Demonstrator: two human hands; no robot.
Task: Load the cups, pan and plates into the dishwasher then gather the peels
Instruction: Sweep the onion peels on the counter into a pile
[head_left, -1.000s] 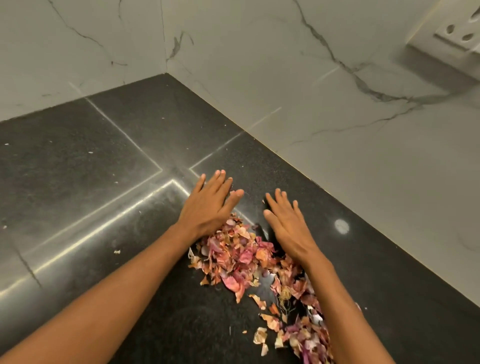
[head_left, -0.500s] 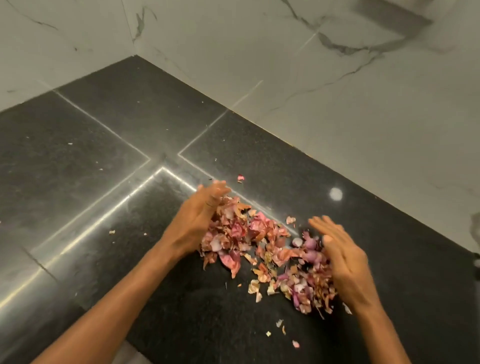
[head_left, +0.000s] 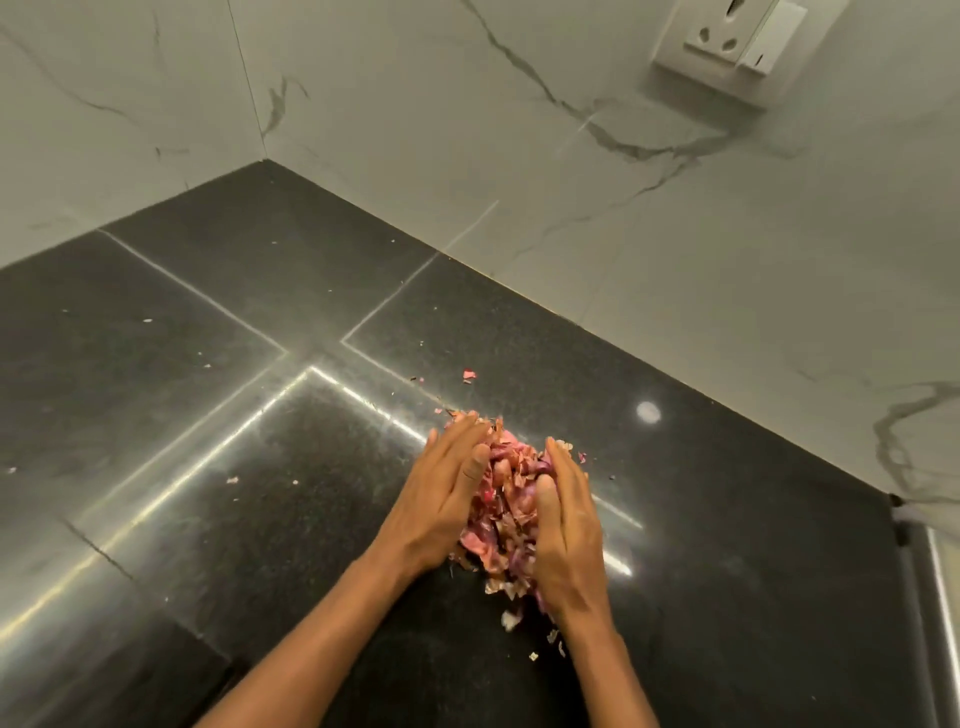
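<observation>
— So why are both palms turned inward like that?

— To pen the peels (head_left: 506, 501) in. The left hand (head_left: 441, 499) and right hand (head_left: 569, 535) press against either side of the pile on the black worktop (head_left: 208, 467), fingers (head_left: 460, 434) fairly straight and close together, acting as two walls rather than gripping anything.

— And the pile itself?

— Heaped between the hands, near the marble wall (head_left: 675, 260). A few stray scraps (head_left: 469, 374) lie beyond the fingertips, and small bits sit by the right wrist.

— Nearly gathered, then?

— I'd judge so, though those outliers would need another sweep.
</observation>
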